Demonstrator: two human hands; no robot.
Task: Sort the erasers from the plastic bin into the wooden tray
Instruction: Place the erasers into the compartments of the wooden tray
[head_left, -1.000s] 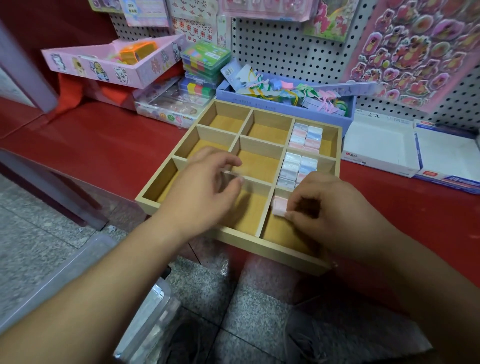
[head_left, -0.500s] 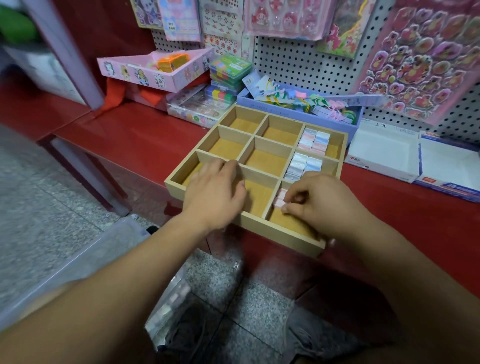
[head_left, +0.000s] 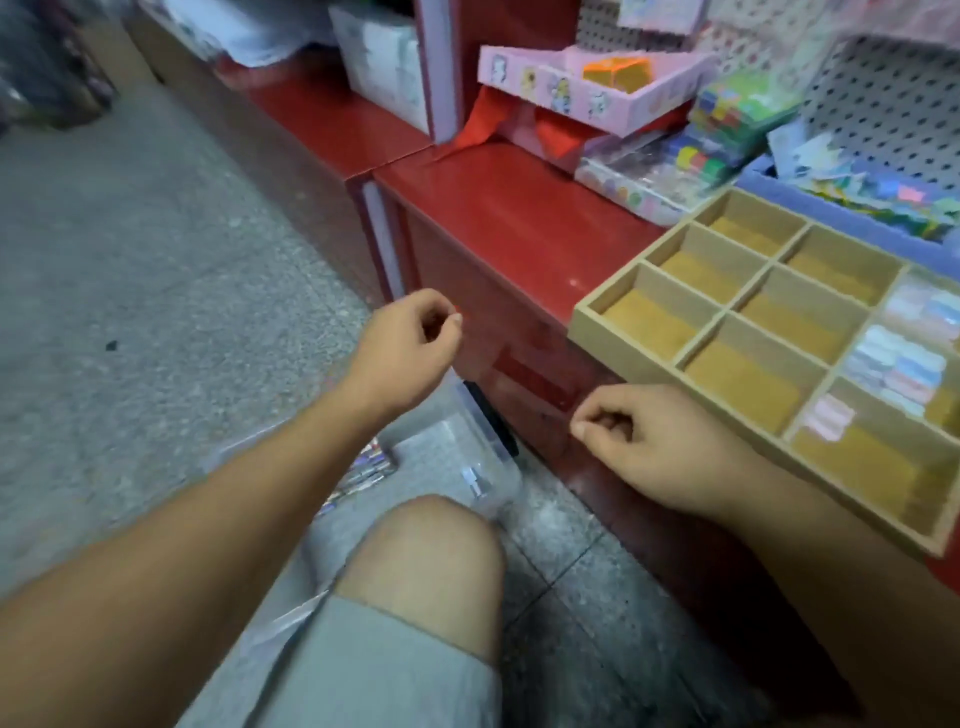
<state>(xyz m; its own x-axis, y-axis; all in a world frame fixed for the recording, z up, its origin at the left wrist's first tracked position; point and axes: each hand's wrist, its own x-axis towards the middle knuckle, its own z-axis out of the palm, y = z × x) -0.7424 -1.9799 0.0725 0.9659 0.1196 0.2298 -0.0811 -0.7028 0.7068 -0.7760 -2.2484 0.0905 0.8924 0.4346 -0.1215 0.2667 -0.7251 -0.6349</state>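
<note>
From my remote seat, the grey speckled floor (head_left: 156, 260) fills the left half of the view. A red display counter (head_left: 519, 228) runs along the right, with stationery stacked at its back. The wooden tray (head_left: 613, 317) sits on the counter, its near edge overhanging the front, and is divided into three columns of compartments. The two left columns show bare bottoms.

Below, on the floor against the counter's base, stands the clear plastic bin (head_left: 467, 447), partly hidden by my operator's left forearm and bare knee (head_left: 426, 561). Its contents are too blurred for me to name.

The left hand (head_left: 410, 343) hangs over the bin with loosely curled fingers and holds nothing that I can see. The right hand (head_left: 649, 441) is in front of the counter, just left of the tray's near corner, fingers tucked into a fist with the thumb against the forefinger, and nothing shows in it.

The pastel erasers (head_left: 898, 371) lie packed in the right column's far and middle compartments. A single pink eraser (head_left: 828, 418) lies in the near one.
</note>
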